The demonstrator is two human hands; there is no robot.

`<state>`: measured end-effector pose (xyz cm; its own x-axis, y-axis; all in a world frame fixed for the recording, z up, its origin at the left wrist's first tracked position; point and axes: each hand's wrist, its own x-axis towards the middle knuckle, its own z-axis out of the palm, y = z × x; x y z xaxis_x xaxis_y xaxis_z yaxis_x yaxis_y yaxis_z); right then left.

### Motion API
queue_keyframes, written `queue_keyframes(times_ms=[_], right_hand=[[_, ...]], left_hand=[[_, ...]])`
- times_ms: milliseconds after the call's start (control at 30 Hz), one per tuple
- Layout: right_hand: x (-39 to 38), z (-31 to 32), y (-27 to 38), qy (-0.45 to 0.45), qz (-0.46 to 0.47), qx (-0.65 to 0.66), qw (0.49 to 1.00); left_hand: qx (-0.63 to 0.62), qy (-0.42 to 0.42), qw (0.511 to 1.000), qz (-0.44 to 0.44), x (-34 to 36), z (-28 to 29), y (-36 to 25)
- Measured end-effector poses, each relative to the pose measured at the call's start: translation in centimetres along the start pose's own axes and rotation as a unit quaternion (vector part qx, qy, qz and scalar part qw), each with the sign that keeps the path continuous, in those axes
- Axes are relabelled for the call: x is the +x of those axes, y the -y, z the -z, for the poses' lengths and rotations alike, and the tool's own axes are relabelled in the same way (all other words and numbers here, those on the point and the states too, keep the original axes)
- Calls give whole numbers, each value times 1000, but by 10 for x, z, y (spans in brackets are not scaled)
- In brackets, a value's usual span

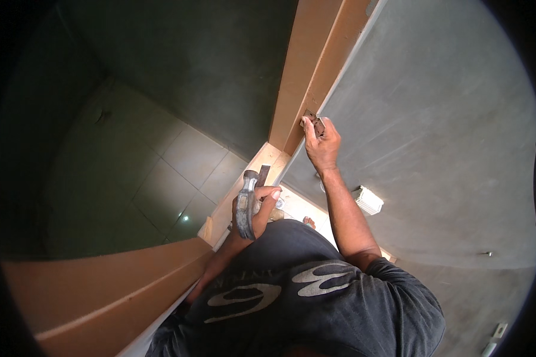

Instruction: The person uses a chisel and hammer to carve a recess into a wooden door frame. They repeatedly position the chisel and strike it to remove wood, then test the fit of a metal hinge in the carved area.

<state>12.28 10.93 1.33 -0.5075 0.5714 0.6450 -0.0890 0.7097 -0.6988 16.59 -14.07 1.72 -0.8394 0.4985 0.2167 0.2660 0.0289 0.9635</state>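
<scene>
My left hand (261, 215) is closed in front of my body, with a claw hammer (245, 208) in it, its metal head uppermost. A flat dark blade like a chisel's (264, 174) sticks up from the same hand; its lower end is hidden. Higher up and to the right, my right hand (324, 147) pinches a small metal hinge (310, 114) against the edge of the brown wooden door frame (317, 71). The fingers cover part of the hinge.
Grey plastered wall (435, 119) runs along the right side, with a white slotted box (368, 200) near it. Beyond the doorway lies a tiled floor (167, 190). Another brown frame post (101, 279) stands at the lower left. A foot (309, 222) shows below.
</scene>
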Motion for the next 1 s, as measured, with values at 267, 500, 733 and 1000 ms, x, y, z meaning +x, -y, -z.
queue_keyframes(times_ms=[267, 500, 733, 1000], right_hand=[[1, 4, 9, 14, 44, -84, 995], [4, 9, 5, 35, 54, -123, 990], [9, 13, 13, 37, 44, -148, 987], [13, 21, 15, 33, 67, -179, 981]], left_hand=[[-4, -40, 999, 0, -3, -3, 1], [4, -41, 999, 7, -4, -3, 5], [40, -47, 998, -6, -1, -3, 4], [51, -74, 995, -44, 2, -4, 5]])
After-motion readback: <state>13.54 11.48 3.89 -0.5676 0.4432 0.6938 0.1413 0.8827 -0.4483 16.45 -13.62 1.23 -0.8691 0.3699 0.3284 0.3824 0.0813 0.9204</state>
